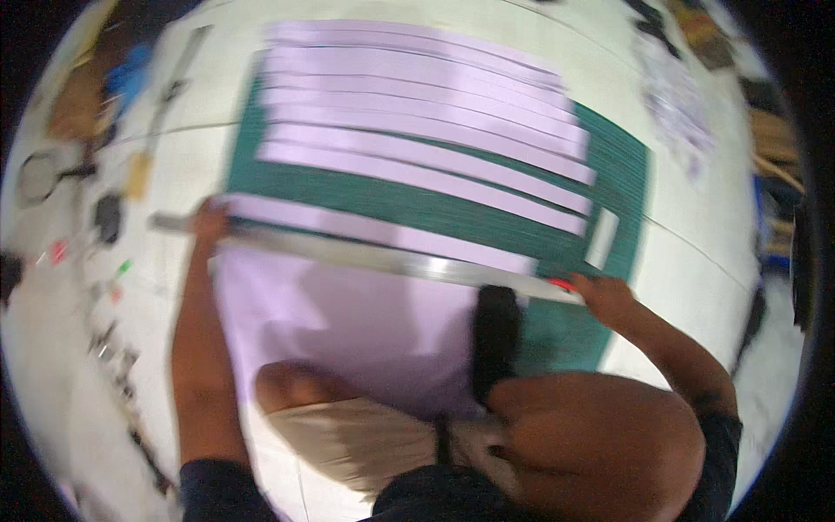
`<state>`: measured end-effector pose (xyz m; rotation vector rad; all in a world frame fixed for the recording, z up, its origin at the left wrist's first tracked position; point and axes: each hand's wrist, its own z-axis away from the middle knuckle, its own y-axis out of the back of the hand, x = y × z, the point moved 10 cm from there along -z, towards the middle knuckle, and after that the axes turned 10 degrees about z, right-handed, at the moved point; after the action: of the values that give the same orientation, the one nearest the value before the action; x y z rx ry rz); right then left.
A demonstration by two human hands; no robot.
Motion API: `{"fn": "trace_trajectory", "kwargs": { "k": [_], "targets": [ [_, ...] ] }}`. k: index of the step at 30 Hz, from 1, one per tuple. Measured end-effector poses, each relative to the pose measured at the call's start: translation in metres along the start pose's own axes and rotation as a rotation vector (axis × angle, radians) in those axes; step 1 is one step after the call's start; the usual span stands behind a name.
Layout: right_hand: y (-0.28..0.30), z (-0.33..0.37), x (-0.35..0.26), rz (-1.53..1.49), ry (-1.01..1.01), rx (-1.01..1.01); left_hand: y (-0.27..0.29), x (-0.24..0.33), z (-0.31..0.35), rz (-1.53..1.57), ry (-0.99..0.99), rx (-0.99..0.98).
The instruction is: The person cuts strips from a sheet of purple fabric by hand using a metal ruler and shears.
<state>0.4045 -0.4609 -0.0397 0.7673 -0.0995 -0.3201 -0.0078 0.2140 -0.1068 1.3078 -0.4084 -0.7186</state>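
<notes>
A long silver metal straightedge (426,266) lies across the lilac sheet (348,300) and the green cutting mat (348,190). My left hand (211,223) is closed on the straightedge near its left end. At its right end my right hand (606,298) is closed around a small red tool (561,284), blurred and mostly hidden by the fingers. Just beyond the straightedge, a cut lilac strip (383,231) runs alongside it. More lilac strips (417,100) lie in rows on the far part of the mat.
A small white strip (602,237) lies on the mat's right side. My dark shoe (496,335) rests at the near edge of the straightedge. Loose tools and a blue item (130,76) are scattered on the tiled floor at left. Crumpled lilac scraps (683,104) lie at far right.
</notes>
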Motion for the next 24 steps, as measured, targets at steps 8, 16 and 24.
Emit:
{"fn": "trace_trajectory", "kwargs": {
  "k": [8, 16, 24],
  "targets": [
    [-0.018, 0.036, 0.033, 0.114, -0.013, 0.066, 0.045, 0.078, 0.010, 0.513, 0.268, 0.133],
    [0.012, 0.034, 0.096, -0.138, -0.129, 0.066, 0.063, 0.054, 0.041, 1.017, 0.442, 0.272],
    [0.137, -0.060, -0.071, -1.048, 0.001, 0.476, 0.266, 0.260, 0.118, 1.518, 0.064, 0.086]
  ]
}}
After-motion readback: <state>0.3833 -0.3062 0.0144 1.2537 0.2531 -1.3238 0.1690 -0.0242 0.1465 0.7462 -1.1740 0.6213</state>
